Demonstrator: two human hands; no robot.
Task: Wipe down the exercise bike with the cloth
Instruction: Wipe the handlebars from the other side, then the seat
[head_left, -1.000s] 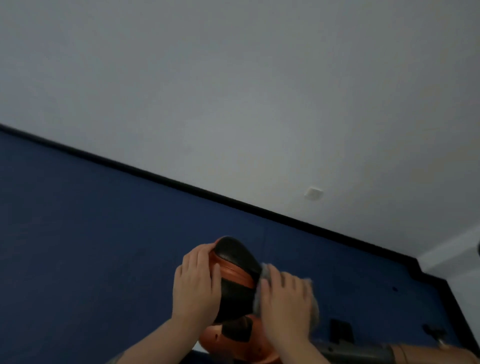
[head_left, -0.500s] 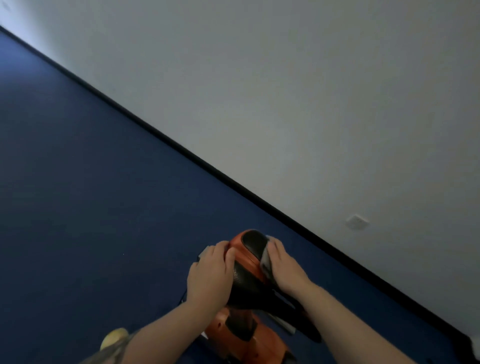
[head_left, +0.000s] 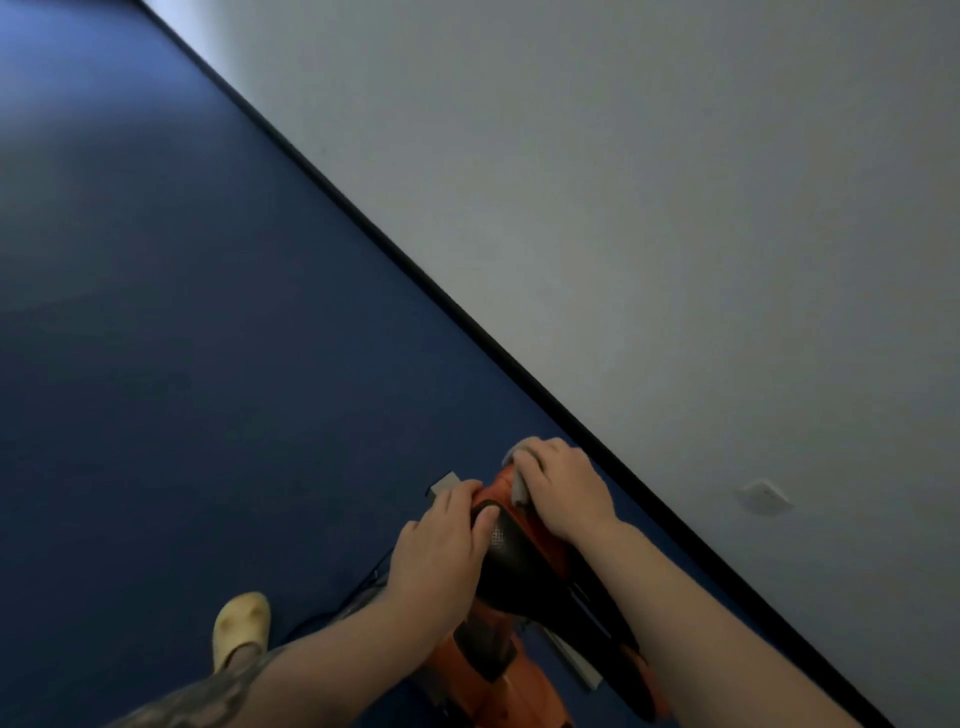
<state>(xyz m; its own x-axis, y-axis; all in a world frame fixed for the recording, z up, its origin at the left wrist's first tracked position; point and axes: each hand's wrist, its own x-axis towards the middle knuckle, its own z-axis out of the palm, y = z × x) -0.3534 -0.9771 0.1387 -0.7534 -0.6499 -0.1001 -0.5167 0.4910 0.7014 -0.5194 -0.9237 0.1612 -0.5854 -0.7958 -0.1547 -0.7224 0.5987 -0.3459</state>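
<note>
The exercise bike (head_left: 511, 639) sits low in the view, right under the person, close to the wall (head_left: 675, 208), with its black and orange saddle (head_left: 511, 545) pointing away from them. The right hand (head_left: 563, 491) has its fingers curled over the grey cloth (head_left: 519, 491), pressing it onto the saddle's far end, while the left hand (head_left: 441, 545) wraps round the near-left edge, thumb on top, steadying it. Doing this bit well probably means keeping that left-hand brace firm and dragging the cloth in long overlapping strokes instead of dabbing, then refolding to a clean face. Around it: blue floor (head_left: 208, 338), a black skirting strip (head_left: 415, 275), a small white wall plate (head_left: 763, 496), a pale yellow shoe (head_left: 241, 626) and a thin cable (head_left: 337, 605) trailing by the base. The cable looks like the likeliest snag for feet; the wall leaves little room on the right side.
</note>
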